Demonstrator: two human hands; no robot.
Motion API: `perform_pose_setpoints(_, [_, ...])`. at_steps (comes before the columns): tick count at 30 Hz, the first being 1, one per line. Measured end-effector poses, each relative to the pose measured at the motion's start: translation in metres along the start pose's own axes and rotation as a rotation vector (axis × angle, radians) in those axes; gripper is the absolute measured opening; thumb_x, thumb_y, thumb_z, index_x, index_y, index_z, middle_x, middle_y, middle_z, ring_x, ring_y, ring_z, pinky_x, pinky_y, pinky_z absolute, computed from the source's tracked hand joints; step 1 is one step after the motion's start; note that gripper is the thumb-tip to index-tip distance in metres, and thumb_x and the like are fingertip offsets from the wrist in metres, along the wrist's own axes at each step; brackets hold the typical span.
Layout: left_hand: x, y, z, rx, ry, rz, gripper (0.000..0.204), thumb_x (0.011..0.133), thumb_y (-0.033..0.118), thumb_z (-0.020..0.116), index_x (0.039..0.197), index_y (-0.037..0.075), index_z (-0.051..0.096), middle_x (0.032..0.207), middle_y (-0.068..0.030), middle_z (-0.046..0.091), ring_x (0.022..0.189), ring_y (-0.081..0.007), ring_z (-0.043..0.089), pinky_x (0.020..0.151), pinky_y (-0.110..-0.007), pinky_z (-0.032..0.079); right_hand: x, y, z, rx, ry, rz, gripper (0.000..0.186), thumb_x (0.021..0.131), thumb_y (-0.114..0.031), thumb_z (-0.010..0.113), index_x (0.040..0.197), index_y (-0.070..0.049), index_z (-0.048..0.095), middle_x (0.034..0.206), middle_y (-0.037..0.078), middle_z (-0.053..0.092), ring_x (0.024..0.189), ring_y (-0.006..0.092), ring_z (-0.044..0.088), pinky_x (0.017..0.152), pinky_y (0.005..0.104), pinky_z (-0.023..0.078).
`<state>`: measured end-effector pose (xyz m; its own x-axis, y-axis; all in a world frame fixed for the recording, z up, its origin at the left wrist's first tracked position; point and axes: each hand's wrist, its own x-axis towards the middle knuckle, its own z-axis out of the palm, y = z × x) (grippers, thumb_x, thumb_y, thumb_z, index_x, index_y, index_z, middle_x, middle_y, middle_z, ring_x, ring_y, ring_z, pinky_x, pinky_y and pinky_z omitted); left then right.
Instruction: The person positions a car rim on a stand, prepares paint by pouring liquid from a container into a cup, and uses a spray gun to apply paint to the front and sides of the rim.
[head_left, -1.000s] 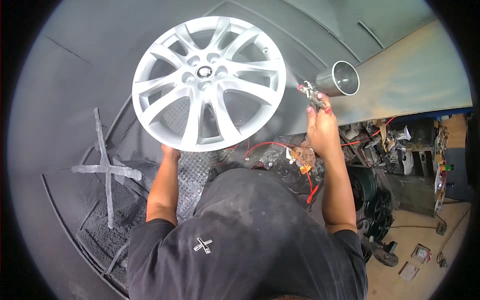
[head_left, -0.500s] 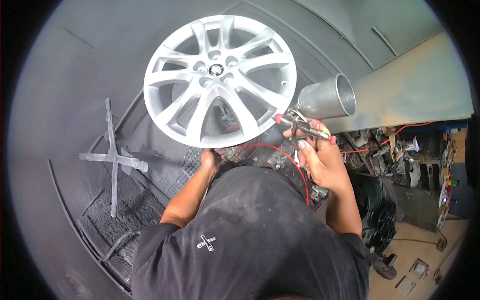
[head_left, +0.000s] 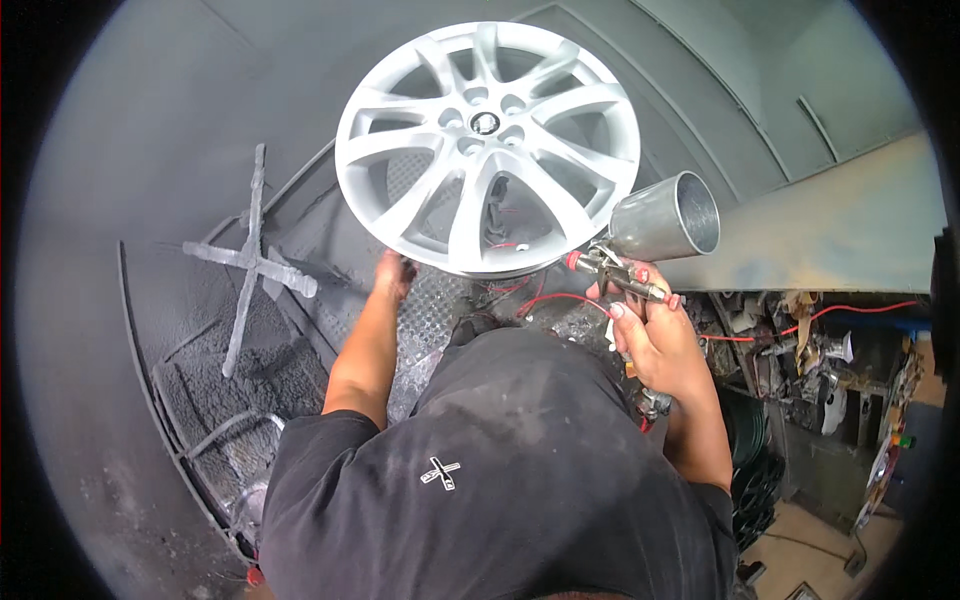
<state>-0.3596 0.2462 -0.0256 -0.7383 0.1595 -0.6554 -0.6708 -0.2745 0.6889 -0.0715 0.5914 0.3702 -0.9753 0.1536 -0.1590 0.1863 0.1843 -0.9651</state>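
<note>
A silver-white alloy wheel [head_left: 458,225] lies face up in front of me, with a dark round emblem cap [head_left: 485,123] at its hub. My right hand [head_left: 655,335] is wrapped round a metal spray gun [head_left: 625,278] with red-tipped ends. Its silver paint cup [head_left: 655,222] tilts to the right beside the rim. Below the wheel's near left edge, my left hand [head_left: 395,276] has curled fingers, partly hidden and dark at the tips. What they grip under the rim is hidden.
A grey-coated cross-shaped stand [head_left: 252,262] rises at the left. A red air hose [head_left: 565,297] runs below the gun, and another red line [head_left: 870,308] crosses the cluttered shelves [head_left: 790,370] at right. A paint-stained panel [head_left: 810,225] stands above them.
The wheel has turned clockwise; its small valve hole has moved from the right side to the near edge. The view has shifted, and the gun stays beside the rim in my right hand.
</note>
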Motion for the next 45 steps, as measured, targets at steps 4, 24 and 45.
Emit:
perform_pose_setpoints(4, [-0.052,-0.036,0.057,-0.068,-0.006,-0.015,0.014,0.102,0.025,0.054,0.115,0.022,0.054,0.092,0.0035,0.057,0.08,-0.0138,0.054,0.07,-0.034,0.05,0.009,-0.002,0.008,0.015,-0.058,0.043,0.042,0.101,-0.001,0.049,0.142,-0.001,0.041,0.103,0.006,0.07,0.06,0.0108,0.053,0.059,0.0275,0.048])
perform_pose_setpoints(24, [-0.025,-0.006,0.041,0.014,-0.002,0.067,0.015,0.103,0.019,0.051,0.115,0.011,0.055,0.088,0.0003,0.058,0.067,-0.0115,0.055,0.058,-0.027,0.051,0.089,-0.025,0.074,-0.474,-0.094,-0.373,0.025,0.095,-0.002,0.054,0.119,0.007,0.058,0.127,0.022,0.057,0.103,0.0449,0.061,0.087,0.0477,0.05])
perform_pose_setpoints(45, [-0.1,-0.071,0.089,0.191,-0.162,-0.301,0.012,0.101,0.019,0.056,0.098,0.008,0.056,0.093,-0.0083,0.065,0.077,-0.0197,0.062,0.066,-0.035,0.052,0.083,-0.01,0.047,-0.744,0.224,-0.487,0.017,0.093,-0.001,0.058,0.108,0.006,0.059,0.123,0.022,0.06,0.091,0.0471,0.064,0.08,0.0514,0.052])
